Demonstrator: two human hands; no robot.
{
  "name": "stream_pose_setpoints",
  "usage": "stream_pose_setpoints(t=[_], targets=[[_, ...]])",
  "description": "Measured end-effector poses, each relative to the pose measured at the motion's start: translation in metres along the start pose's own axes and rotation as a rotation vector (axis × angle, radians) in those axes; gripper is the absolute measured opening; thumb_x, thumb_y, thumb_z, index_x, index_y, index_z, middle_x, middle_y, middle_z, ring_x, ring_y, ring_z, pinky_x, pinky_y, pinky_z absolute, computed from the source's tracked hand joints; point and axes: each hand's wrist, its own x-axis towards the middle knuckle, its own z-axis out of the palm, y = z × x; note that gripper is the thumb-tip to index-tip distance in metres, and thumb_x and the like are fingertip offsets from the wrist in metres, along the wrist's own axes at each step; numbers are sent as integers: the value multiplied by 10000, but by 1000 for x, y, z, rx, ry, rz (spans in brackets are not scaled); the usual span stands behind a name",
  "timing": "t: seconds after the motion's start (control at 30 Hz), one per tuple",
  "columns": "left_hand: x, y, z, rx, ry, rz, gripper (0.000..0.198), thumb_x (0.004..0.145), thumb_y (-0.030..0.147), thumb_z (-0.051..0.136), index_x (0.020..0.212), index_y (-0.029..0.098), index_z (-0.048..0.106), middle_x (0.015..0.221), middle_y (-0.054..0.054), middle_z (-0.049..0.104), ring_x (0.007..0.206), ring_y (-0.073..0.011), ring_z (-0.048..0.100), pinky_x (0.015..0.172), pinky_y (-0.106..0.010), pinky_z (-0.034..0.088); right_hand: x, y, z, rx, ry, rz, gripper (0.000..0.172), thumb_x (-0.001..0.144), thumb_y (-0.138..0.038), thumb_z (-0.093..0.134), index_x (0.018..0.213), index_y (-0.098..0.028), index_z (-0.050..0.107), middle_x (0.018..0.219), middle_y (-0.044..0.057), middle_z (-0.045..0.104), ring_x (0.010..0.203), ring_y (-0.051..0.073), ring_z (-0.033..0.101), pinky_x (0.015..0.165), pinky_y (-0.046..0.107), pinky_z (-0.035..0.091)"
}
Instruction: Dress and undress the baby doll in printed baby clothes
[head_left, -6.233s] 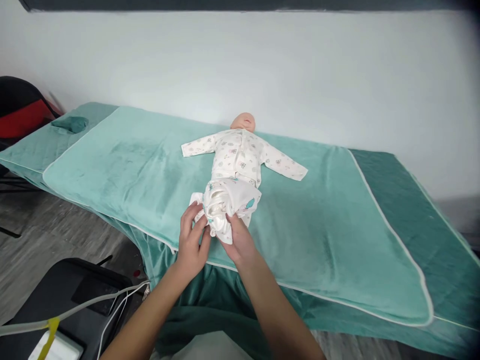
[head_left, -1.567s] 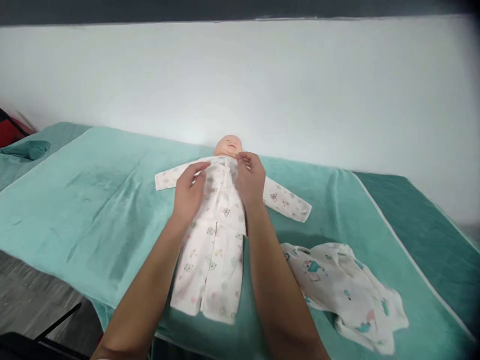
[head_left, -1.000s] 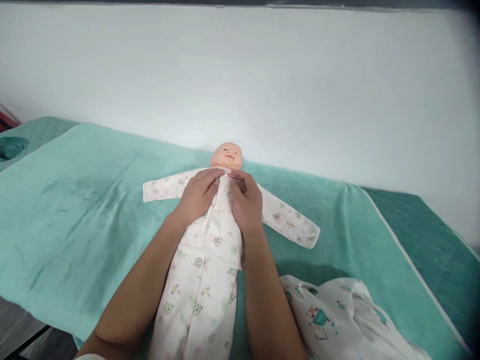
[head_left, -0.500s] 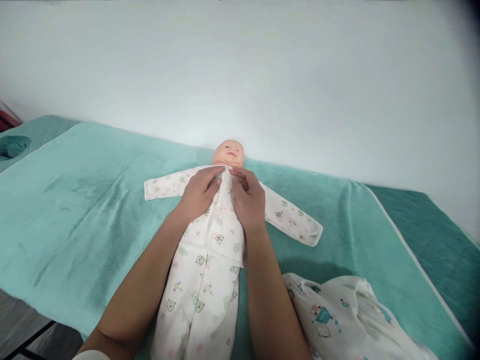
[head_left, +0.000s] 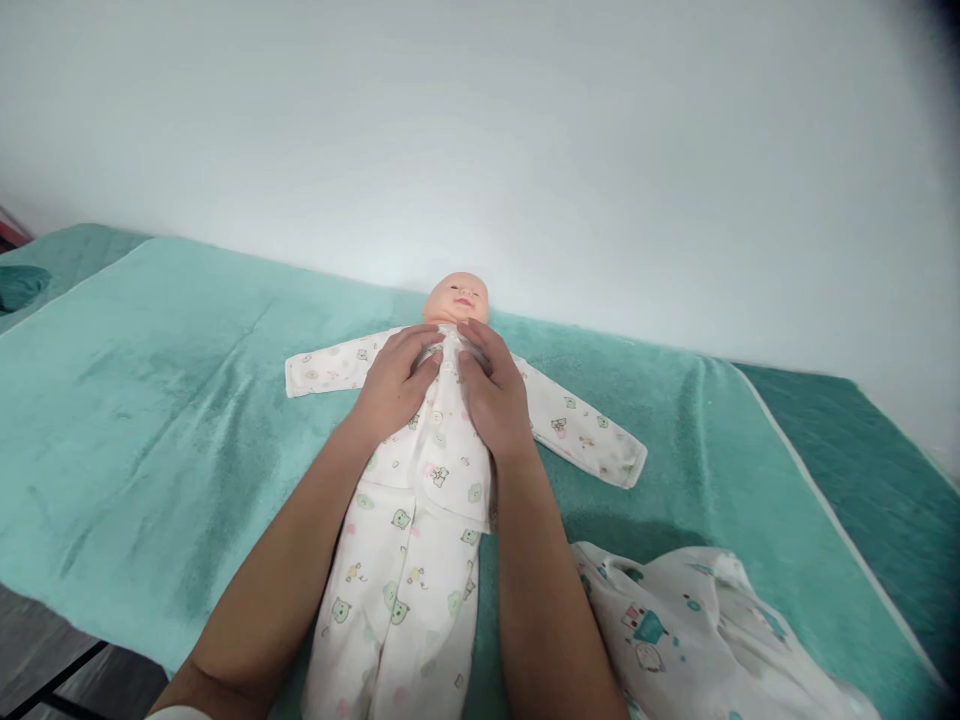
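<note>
A baby doll (head_left: 457,298) lies on its back, head toward the wall. It wears a white printed shirt (head_left: 440,465) with the sleeves spread to both sides, and matching trousers (head_left: 405,590). My left hand (head_left: 397,382) rests on the left part of the shirt's chest, fingers stretched toward the collar and thumb apart. On the other side of the front opening lies my right hand (head_left: 496,395), its fingers extended and somewhat spread near the neck. Both palms face down on the cloth, and the chest beneath them is hidden.
A green towel (head_left: 187,400) covers the bed, with a darker green quilted cover (head_left: 877,470) showing at its right. Bunched white printed cloth (head_left: 697,620) lies at the lower right. A pale wall (head_left: 480,130) rises directly behind the doll's head.
The fingers of my right hand have moved slightly up toward the collar and spread a little. My left hand's fingers have shifted slightly; the doll stays in place.
</note>
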Motion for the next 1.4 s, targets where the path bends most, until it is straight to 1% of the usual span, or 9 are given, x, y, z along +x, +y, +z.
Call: stream_pose_setpoints(t=[0.07,0.13,0.23,0.37,0.57,0.8,0.97,1.2,1.4], targets=[[0,0,0,-5,6,2,308,1022,312,509,1269,242,680,1473,-60,653,1423,-228,544,1254,-445,392,0,-1,-1,-86,-72,-51,460,969,-344,551,1424,-299,607,1510,57,634,1454,283,528,1235,565,394],[0,0,0,-8,0,-4,313,1024,316,505,1274,244,680,1476,-60,650,1426,-228,541,1255,-447,390,1,-2,-3,-154,-117,-92,476,984,-345,529,1456,-310,580,1530,52,618,1471,292,502,1253,596,351],[0,0,0,-3,-8,-19,331,1026,329,503,1297,252,676,1489,-58,642,1437,-233,531,1261,-456,383,1,-2,-4,-189,-125,-103,473,991,-352,514,1459,-309,569,1536,59,606,1468,298,495,1240,607,351],[0,0,0,-1,-12,-39,358,1027,343,504,1329,247,673,1515,-62,621,1455,-237,515,1272,-453,372,0,-2,-4,-177,-95,-107,442,980,-358,521,1409,-282,596,1500,76,624,1434,293,515,1222,580,375],[0,0,0,-4,-12,-34,359,1027,336,506,1317,263,703,1513,-52,618,1455,-228,514,1281,-441,363,-2,-4,-2,-86,-46,-105,384,945,-318,557,1317,-282,641,1403,62,677,1358,263,565,1134,489,483],[-1,3,-2,-9,-31,-29,363,1033,340,498,1327,309,710,1509,-32,617,1464,-220,502,1282,-441,357,-4,-3,0,29,26,-57,308,945,-325,593,1236,-287,689,1332,48,712,1272,247,633,1102,466,510],[0,2,-1,-15,-20,-29,360,1027,335,504,1323,297,707,1500,-40,627,1455,-221,513,1281,-445,363,-4,-8,0,28,38,-54,260,927,-283,595,1138,-285,746,1252,36,757,1242,244,666,1113,470,511],[1,1,0,-13,-9,-53,353,1020,325,523,1312,240,702,1504,-66,626,1455,-224,513,1287,-429,358,-6,-9,-1,31,70,-88,226,941,-273,599,1032,-294,806,1176,14,800,1205,240,707,1123,462,511],[0,1,0,-16,-9,-38,350,1025,329,521,1314,258,704,1501,-57,628,1455,-221,516,1280,-427,369,-7,-12,1,45,128,-70,211,934,-279,605,991,-278,808,1128,17,819,1142,250,736,1079,463,538]])
